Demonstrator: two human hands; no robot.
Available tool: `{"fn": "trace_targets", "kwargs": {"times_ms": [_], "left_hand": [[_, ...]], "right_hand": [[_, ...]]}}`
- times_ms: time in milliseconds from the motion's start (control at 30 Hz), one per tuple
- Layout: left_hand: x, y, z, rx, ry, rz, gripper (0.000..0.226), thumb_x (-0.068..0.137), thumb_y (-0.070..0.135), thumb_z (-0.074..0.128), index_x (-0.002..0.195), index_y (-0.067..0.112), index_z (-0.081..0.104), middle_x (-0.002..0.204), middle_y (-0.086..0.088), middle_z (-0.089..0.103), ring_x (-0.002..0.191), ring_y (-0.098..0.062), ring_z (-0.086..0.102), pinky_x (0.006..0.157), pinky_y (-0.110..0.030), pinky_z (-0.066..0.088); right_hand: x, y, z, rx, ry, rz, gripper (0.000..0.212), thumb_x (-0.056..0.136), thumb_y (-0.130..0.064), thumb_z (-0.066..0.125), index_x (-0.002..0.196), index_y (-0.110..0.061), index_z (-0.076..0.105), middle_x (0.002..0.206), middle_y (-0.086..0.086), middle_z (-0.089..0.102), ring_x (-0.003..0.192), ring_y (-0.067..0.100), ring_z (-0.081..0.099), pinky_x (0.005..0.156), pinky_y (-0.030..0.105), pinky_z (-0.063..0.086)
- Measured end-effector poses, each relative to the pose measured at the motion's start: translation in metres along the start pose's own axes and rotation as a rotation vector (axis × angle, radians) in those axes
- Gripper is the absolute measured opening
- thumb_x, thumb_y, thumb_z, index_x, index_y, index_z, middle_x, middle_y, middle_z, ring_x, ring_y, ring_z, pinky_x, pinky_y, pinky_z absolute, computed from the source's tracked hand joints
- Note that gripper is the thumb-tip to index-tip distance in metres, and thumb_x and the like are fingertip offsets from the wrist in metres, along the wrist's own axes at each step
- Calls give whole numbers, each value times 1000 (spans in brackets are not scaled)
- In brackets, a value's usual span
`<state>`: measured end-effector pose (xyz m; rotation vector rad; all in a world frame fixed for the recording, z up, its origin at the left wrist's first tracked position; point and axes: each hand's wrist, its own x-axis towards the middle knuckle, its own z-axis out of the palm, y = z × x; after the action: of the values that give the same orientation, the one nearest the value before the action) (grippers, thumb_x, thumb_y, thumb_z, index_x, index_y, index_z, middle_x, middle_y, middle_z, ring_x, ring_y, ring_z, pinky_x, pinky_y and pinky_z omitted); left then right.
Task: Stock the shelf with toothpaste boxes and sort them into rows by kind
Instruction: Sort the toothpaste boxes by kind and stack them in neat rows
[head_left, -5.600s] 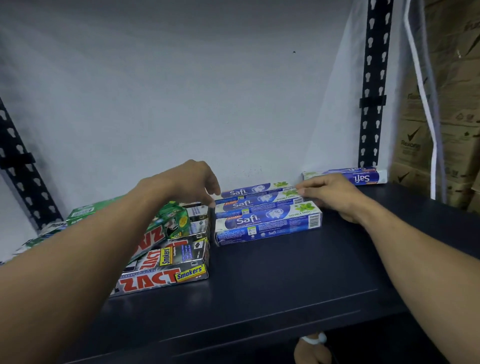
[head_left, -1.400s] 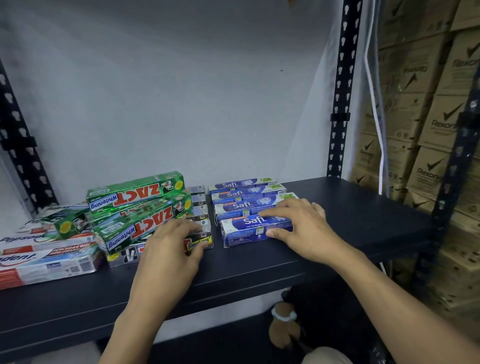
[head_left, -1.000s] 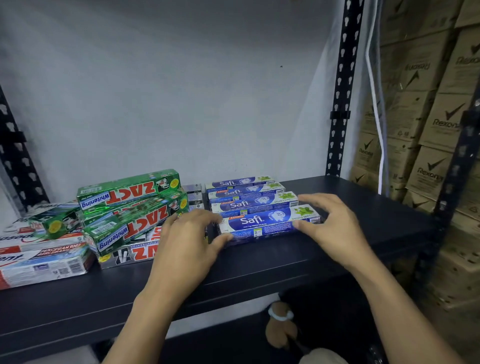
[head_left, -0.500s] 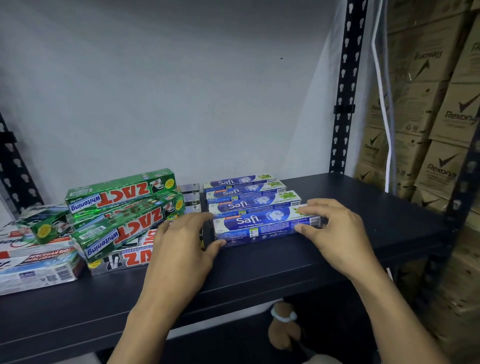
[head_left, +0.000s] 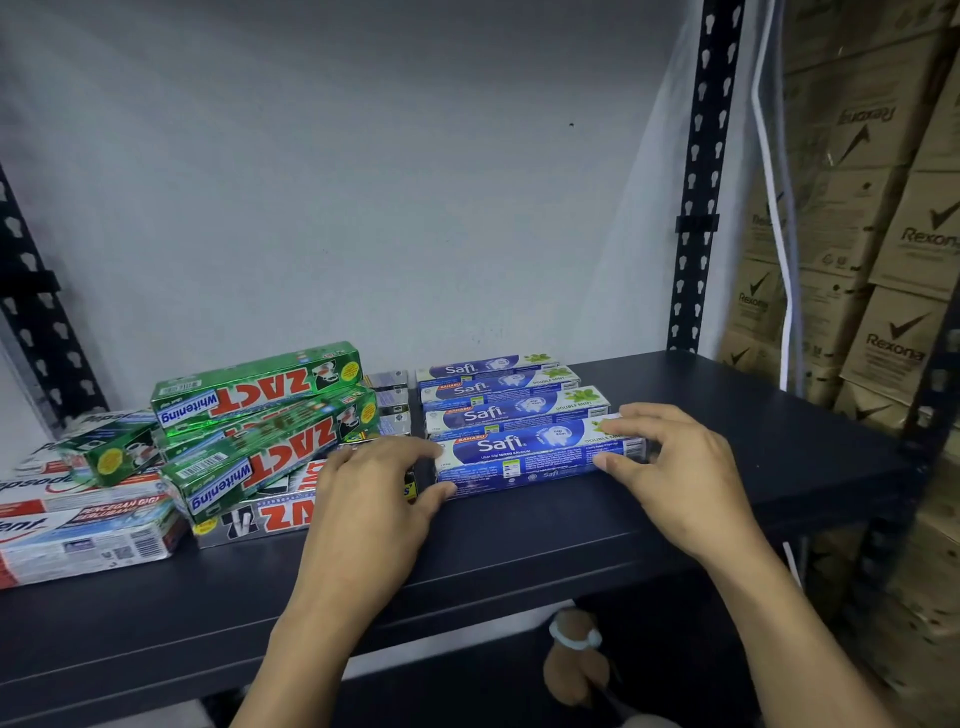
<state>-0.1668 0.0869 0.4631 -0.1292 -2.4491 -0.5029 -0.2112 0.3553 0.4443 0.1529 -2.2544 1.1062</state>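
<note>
Head camera view, looking forward and down onto a black metal shelf (head_left: 737, 415) set against a pale wall.

Just below the middle of the view, a blue front Safi box (head_left: 524, 452) lies flat on the shelf with its long side facing the viewer. It is the nearest in a row of four matching boxes. The other three Safi boxes (head_left: 511, 397) lie parallel and close behind it, toward 12 o'clock.

The left hand (head_left: 371, 499) is at the box's 9 o'clock end, with its fingers curled over the top corner and its thumb against the lower front edge, gripping it. The right hand (head_left: 675, 473) is at the 3 o'clock end. It pinches the box with its thumb on the front face and its fingertips on the top.

At 9 o'clock from the Safi row, green Zact Whitening boxes (head_left: 260, 384) are piled at loose angles on top of silver Zact boxes (head_left: 254, 519). Further toward 9 o'clock, at the frame's edge, red and white Pepsodent boxes (head_left: 78, 535) lie stacked.

At 2 o'clock from the Safi row a black slotted upright (head_left: 698, 208) rises from the back corner of the shelf. Beyond it, at 3 o'clock, brown Rexona cartons (head_left: 893, 332) are stacked high.
</note>
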Motion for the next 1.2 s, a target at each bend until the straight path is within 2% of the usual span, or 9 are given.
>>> {"fn": "trace_targets", "kwargs": {"times_ms": [300,400,467,567,633,667,800,1000,1200], "left_hand": [[-1,4,-2,34,-19,-1,32,83,40,77,113,33,69,115,16,69,107,-9,62,105,-47,44],[-1,3,-3,4,-41,-6,34,83,41,77,115,34,67,116,15,69,105,-9,60,104,-46,45],[1,1,-9,-98,-47,-15,35,84,42,77,117,34,68,118,16,67,102,-6,57,97,-36,48],[18,-1,-24,-151,-83,-19,28,89,34,73,116,31,70,120,13,68,90,3,56,78,-22,44],[44,-3,-30,-105,-85,6,20,91,29,71,111,32,72,120,8,69,71,4,63,65,-18,43],[57,-5,-31,-72,-100,19,19,92,27,70,110,32,72,120,7,70,72,1,66,63,-16,44],[103,-15,-27,123,-329,106,27,89,28,73,116,28,73,126,6,69,111,-13,62,90,-34,54],[120,-18,-16,230,-549,186,36,88,37,73,123,28,70,123,8,69,109,-11,61,92,-36,55],[121,-21,-8,231,-531,196,33,91,34,70,123,26,71,124,8,69,107,-8,62,91,-30,54]], "right_hand": [[-1,-1,0,4,5,8,30,75,-19,87,103,-23,79,118,-13,64,103,3,59,94,17,41],[5,2,-3,180,-3,73,23,80,-20,82,100,-30,78,111,-17,69,101,0,64,94,24,49],[18,6,-6,364,-17,172,20,83,-22,79,100,-31,77,103,-14,74,99,0,68,94,31,54],[54,18,-11,328,-24,212,17,85,-23,77,99,-31,78,98,-13,75,98,5,69,94,37,56],[77,21,-12,380,-136,236,18,87,-17,77,102,-27,78,102,-9,75,103,11,68,89,37,59],[86,21,-11,408,-223,248,20,87,-13,76,104,-23,77,104,-5,75,103,13,69,84,33,60],[99,21,-7,410,-462,270,23,86,-3,73,109,-6,75,95,5,78,87,12,75,67,16,56],[95,36,-7,508,-499,243,29,84,-3,74,112,-8,74,102,5,78,100,16,73,86,23,58],[96,36,-4,503,-476,236,27,84,-2,74,109,-11,76,98,1,78,94,11,74,78,18,58]]}}
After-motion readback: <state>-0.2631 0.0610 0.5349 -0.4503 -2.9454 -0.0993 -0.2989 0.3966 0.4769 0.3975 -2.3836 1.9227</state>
